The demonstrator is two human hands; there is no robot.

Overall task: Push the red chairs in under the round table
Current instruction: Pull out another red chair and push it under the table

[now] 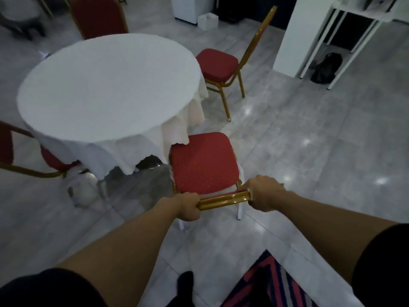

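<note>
A round table (pixel 106 85) with a white cloth stands at centre left. Directly in front of me is a red chair (pixel 203 162) with a gold frame; its seat's front edge just touches the hanging cloth. My left hand (pixel 188 207) and my right hand (pixel 263 193) both grip the gold top bar of its backrest. A second red chair (pixel 218 64) stands at the table's right side, seat mostly clear of the tabletop. A third red chair (pixel 98 16) sits behind the table. A fourth red chair (pixel 13 149) shows at the left edge, its seat partly under the cloth.
Grey tiled floor (pixel 309 140) spreads to the right. A white shelf unit (pixel 321 38) stands at the upper right with a dark bag (pixel 325 67) under it. A small white box (pixel 207 21) sits at the back. A striped rug (pixel 272 282) lies by my feet.
</note>
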